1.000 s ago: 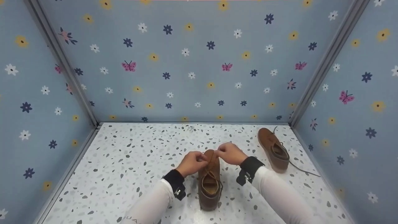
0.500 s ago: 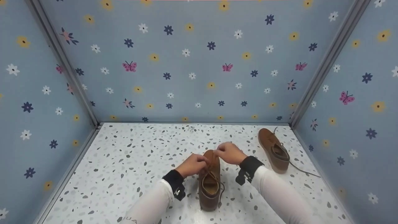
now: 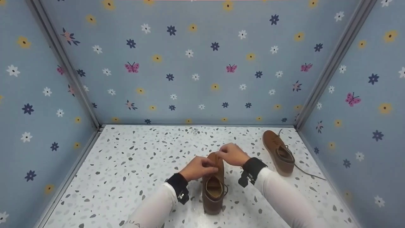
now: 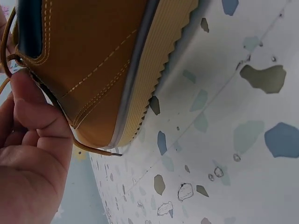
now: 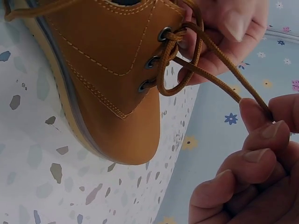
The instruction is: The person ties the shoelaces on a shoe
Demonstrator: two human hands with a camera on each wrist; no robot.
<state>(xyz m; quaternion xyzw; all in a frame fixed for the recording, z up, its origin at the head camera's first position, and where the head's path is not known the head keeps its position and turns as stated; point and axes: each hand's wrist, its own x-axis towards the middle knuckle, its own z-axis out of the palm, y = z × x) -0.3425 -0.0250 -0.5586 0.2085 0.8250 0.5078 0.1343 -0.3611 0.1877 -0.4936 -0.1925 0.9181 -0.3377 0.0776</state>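
A brown lace-up shoe (image 3: 213,202) stands on the speckled floor, toe pointing away from me. My right hand (image 3: 233,154) is over its toe; in the right wrist view its thumb and index finger pinch a doubled brown shoelace (image 5: 219,85), drawn taut from the upper eyelets. A loose loop hangs around the crossing at the eyelets. My left hand (image 3: 197,167) lies across the lacing from the left, its curled fingers (image 4: 29,88) at the lace by the top eyelets. One lace end (image 4: 100,151) dangles past the toe in the left wrist view.
A matching brown shoe (image 3: 278,152) stands at the right, toe angled up and left, with a lace trailing to the right wall. Blue flowered panels (image 3: 202,63) enclose the speckled white floor (image 3: 142,152) at the back and both sides.
My left fingers have stretched rightward across the lacing. My right hand has moved slightly up and away. The loose lace beside the shoe's right side has been drawn up shorter.
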